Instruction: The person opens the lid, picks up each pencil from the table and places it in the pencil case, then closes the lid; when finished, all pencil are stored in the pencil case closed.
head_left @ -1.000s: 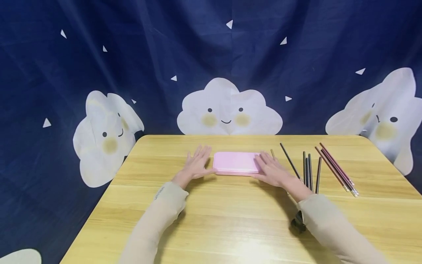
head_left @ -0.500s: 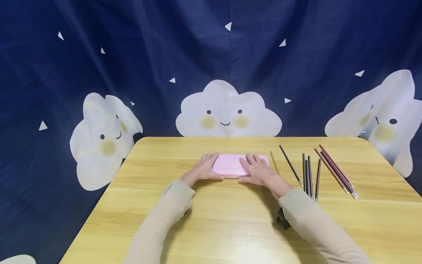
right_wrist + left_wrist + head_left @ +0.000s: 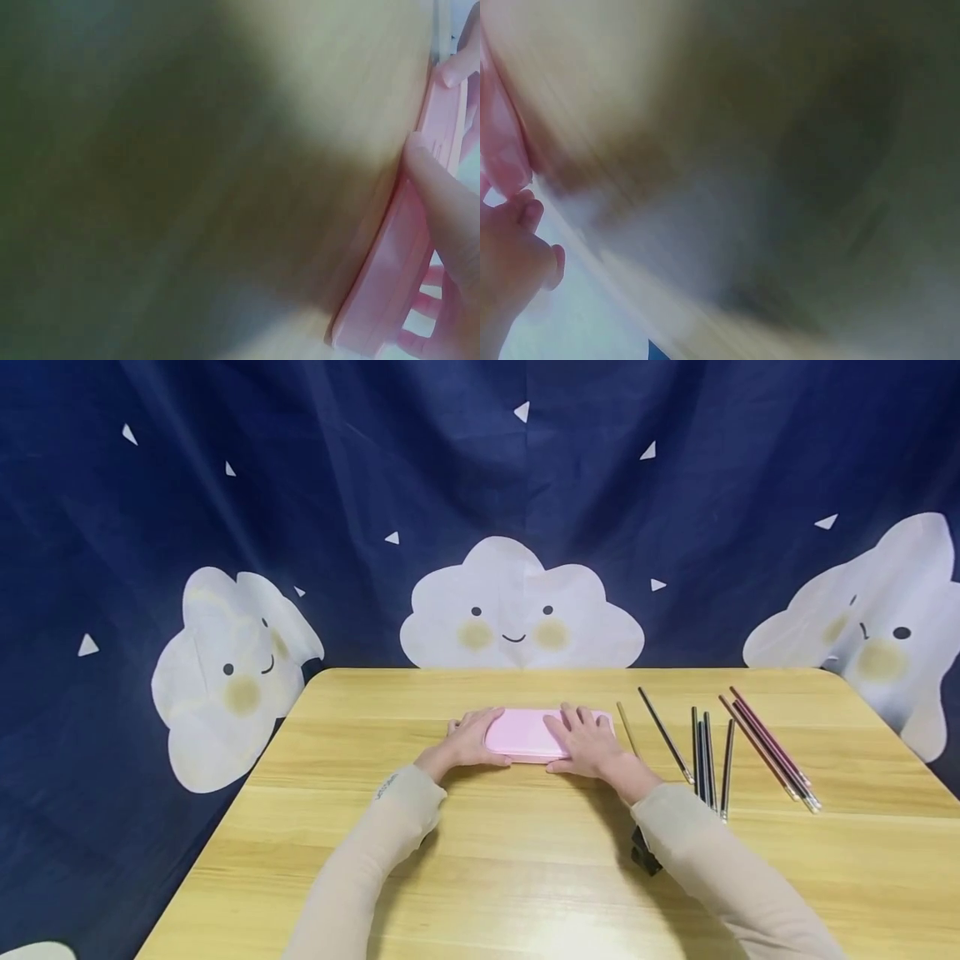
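Note:
A closed pink pencil case (image 3: 525, 731) lies flat on the wooden table, its long side facing me. My left hand (image 3: 467, 742) holds its left end, thumb at the front edge. Over the right part, my right hand (image 3: 592, 750) grips it with spread fingers across the lid to the back edge. The right wrist view has that thumb (image 3: 431, 176) against the front side of the case (image 3: 382, 285). In the left wrist view, the left hand (image 3: 514, 262) shows beside the case's end (image 3: 502, 142).
Right of the case lie a tan pencil (image 3: 627, 727) and a dark one (image 3: 664, 732). Several black pencils (image 3: 702, 760) sit farther right, then a group of dark red and black pencils (image 3: 772, 747). A navy curtain (image 3: 525, 485) with cloud prints hangs behind the wooden table (image 3: 510, 877).
Both hands have moved inward onto the case: the left hand has gone right to grip its left end, the right hand left along the lid. Over the last half second little has moved.

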`<state>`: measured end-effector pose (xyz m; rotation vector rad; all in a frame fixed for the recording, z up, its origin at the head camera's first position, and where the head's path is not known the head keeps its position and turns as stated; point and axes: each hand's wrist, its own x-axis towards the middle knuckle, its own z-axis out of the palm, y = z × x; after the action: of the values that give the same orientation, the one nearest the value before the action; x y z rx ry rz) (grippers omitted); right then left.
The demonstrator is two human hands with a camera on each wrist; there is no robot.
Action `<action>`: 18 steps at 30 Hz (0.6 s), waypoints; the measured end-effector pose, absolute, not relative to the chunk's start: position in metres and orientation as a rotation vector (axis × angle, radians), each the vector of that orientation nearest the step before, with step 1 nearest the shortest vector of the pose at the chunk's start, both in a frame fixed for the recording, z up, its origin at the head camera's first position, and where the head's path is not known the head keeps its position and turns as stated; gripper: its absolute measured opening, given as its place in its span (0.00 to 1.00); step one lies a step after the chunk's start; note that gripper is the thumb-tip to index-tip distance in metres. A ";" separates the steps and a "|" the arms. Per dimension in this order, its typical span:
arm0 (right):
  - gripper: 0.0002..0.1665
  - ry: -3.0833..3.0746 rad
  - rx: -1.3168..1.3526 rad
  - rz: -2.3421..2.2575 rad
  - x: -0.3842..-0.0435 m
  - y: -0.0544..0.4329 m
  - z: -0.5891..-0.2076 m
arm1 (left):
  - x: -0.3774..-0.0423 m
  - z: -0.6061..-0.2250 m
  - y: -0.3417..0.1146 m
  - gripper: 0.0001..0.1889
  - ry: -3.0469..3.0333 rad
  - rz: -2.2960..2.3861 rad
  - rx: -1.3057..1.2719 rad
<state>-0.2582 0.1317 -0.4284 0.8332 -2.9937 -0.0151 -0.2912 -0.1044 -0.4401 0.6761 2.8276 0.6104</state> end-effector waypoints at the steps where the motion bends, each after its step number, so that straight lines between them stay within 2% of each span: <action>1: 0.48 -2.990 0.843 -0.015 -0.259 0.132 -0.428 | -0.291 -0.441 -0.105 0.52 2.827 0.616 0.670; 18: 0.53 -3.019 0.959 0.055 -0.270 0.135 -0.424 | -0.295 -0.446 -0.105 0.50 2.828 0.653 0.708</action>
<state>-0.2699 0.1352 -0.4239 0.9590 -3.0193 0.0551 -0.2950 -0.1046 -0.4461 0.7079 2.8284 0.6528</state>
